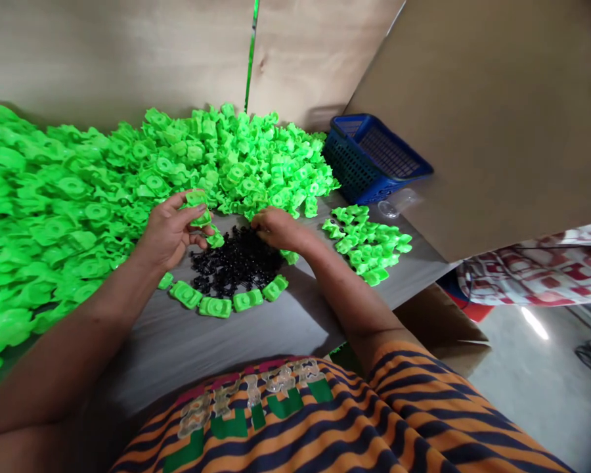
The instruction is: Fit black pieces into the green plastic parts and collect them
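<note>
Selection, apparently, from black parts (236, 264): left hand (168, 228), at their ten o'clock, pinches a green piece (196, 198); right hand (279, 227), at two o'clock, bends to their edge, closure untellable. Next move likely calls for fine pinching.

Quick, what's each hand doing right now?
Left hand: closed on a green plastic piece, pinched between thumb and fingers.
Right hand: fingers curled down by the black parts; whether it grips anything cannot be told.
</note>
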A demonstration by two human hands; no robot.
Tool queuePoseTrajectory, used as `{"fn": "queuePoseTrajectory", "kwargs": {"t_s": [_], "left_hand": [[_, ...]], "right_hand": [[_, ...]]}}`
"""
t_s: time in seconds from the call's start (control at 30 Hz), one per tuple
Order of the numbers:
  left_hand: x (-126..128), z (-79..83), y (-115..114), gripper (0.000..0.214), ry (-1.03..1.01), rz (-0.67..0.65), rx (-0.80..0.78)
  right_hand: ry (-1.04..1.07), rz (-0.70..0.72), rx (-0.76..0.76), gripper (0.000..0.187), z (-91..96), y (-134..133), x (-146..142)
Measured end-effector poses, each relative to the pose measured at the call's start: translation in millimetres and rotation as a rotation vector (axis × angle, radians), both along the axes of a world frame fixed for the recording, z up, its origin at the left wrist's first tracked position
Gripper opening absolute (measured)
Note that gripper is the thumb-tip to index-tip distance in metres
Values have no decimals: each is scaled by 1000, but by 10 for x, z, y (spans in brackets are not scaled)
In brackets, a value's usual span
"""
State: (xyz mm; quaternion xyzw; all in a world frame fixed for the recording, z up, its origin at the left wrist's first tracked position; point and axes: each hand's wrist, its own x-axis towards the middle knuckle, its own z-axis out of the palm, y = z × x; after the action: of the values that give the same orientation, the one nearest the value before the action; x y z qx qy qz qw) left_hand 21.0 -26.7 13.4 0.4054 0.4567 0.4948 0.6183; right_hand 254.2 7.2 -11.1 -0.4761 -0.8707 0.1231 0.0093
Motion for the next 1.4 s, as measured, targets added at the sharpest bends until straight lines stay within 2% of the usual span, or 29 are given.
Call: {"fn": "queuePoseTrajectory", "kwargs": {"t_s": [0.23, 0.47, 0.7, 0.87, 1.1, 1.27, 1.4], "left_hand": [[38, -78, 9, 50, 26, -32, -63], [78, -74, -3, 42, 12, -35, -123], [102, -111, -9, 52, 20, -15, -111], [123, -168, -18, 61, 24, 2, -43], [167, -221, -48, 74, 32, 6, 71], [164, -242, -20, 78, 88, 100, 38], [148, -245, 7, 73, 105, 150, 31]], "right_hand": [[-28, 48, 60, 30, -111, -1, -102], [243, 96, -15, 27, -153, 29, -81], [584, -56, -100, 10, -167, 8, -104], [731, -143, -103, 8, -49, 8, -191], [584, -262, 115, 11, 68, 32, -487], [428, -215, 200, 10, 89, -16, -673], [419, -188, 218, 11, 64, -20, -734]]}}
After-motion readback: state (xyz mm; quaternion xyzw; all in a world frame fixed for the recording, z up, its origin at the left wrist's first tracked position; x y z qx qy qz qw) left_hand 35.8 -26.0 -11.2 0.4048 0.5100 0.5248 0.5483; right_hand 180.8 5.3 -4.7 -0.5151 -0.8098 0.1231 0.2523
